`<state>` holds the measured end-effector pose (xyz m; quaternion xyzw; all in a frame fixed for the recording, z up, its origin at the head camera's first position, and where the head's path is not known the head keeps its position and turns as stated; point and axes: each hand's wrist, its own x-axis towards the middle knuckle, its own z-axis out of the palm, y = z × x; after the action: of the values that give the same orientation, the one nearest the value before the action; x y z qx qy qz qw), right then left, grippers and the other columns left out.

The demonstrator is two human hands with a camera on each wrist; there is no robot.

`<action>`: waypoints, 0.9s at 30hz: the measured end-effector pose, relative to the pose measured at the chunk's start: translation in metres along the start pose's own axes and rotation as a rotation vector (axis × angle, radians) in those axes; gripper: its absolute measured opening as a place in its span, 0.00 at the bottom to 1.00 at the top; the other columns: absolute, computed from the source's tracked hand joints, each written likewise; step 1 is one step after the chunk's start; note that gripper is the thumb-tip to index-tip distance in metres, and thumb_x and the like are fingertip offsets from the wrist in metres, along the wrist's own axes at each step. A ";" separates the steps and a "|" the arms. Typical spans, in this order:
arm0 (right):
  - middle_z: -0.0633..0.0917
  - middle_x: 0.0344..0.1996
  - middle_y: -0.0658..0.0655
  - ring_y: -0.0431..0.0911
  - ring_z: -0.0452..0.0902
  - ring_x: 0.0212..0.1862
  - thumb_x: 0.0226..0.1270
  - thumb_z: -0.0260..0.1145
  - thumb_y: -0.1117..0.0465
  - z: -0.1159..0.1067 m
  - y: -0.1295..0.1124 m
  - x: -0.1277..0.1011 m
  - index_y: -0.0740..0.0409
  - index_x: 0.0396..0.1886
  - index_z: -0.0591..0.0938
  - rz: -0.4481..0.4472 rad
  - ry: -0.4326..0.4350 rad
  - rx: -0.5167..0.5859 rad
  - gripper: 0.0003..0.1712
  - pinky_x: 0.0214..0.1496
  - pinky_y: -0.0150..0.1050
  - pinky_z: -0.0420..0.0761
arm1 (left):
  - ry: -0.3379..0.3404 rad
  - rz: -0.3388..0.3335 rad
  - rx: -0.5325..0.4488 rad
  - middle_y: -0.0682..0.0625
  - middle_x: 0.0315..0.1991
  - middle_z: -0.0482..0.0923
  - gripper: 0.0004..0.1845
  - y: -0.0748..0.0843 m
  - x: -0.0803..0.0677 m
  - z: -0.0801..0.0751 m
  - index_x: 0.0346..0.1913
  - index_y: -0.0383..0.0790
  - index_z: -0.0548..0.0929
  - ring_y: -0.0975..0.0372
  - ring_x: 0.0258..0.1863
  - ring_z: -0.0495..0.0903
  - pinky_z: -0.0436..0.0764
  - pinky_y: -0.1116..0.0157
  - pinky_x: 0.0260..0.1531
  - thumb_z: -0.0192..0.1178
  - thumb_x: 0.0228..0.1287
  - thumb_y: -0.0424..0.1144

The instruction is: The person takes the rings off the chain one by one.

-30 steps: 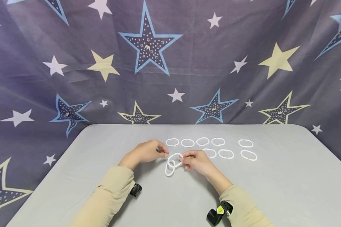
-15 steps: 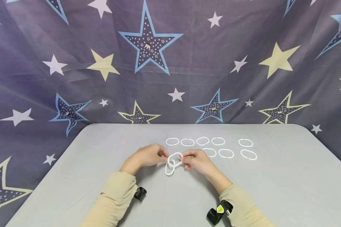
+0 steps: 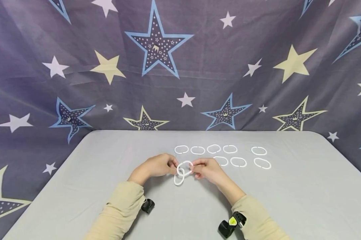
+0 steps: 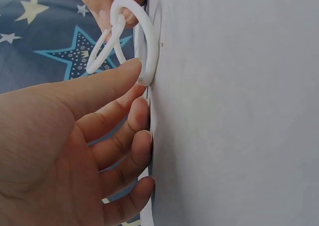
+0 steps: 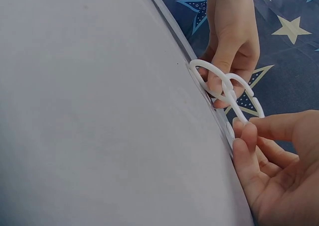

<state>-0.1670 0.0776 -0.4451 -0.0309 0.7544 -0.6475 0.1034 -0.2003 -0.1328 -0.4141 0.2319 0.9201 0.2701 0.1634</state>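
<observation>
Two white oval chain links are looped together over the middle of the table. My right hand (image 3: 210, 170) pinches the upper link (image 3: 187, 162) at its right side between thumb and fingers. The lower link (image 3: 178, 185) hangs tilted from it, down to the left. My left hand (image 3: 156, 166) has its thumb and index fingertips at the left side of the pair. Close up in the left wrist view, the left thumb and index finger pinch the end of one link (image 4: 149, 37), the other fingers loosely curled. In the right wrist view, the joined links (image 5: 209, 66) span both hands.
Several single white links, each with a small gap, lie beyond the hands in two rows, among them a back-row link (image 3: 181, 153) and a far-right link (image 3: 262, 167). The grey-covered table (image 3: 78, 200) meets a star-patterned curtain (image 3: 168, 90) at its back edge.
My left hand has moved right and slightly towards me, from just beside the links to pinching at their left side. The right hand and the linked pair stay almost still.
</observation>
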 end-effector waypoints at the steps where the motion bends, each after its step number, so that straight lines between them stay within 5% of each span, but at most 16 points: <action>1: 0.86 0.25 0.58 0.38 0.76 0.22 0.62 0.66 0.70 0.000 0.000 0.000 0.77 0.44 0.81 -0.002 0.000 0.001 0.14 0.29 0.31 0.80 | -0.001 -0.001 0.010 0.58 0.24 0.76 0.05 0.000 0.000 0.000 0.36 0.44 0.85 0.67 0.24 0.70 0.69 0.67 0.29 0.69 0.58 0.38; 8: 0.86 0.25 0.57 0.38 0.76 0.21 0.62 0.66 0.70 0.001 -0.001 0.000 0.77 0.45 0.81 0.009 0.008 0.008 0.14 0.28 0.31 0.80 | -0.004 0.000 0.057 0.60 0.23 0.75 0.03 0.002 -0.001 0.000 0.34 0.46 0.85 0.68 0.24 0.70 0.69 0.67 0.29 0.69 0.59 0.39; 27: 0.86 0.26 0.58 0.39 0.76 0.23 0.65 0.65 0.69 -0.011 -0.004 0.001 0.77 0.45 0.81 -0.088 -0.131 -0.102 0.14 0.28 0.31 0.79 | -0.015 0.051 -0.136 0.51 0.29 0.83 0.05 -0.004 -0.005 -0.008 0.37 0.37 0.83 0.62 0.27 0.77 0.75 0.66 0.31 0.64 0.65 0.37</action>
<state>-0.1706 0.0870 -0.4398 -0.1116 0.7760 -0.6086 0.1223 -0.2008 -0.1420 -0.4088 0.2458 0.8921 0.3343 0.1786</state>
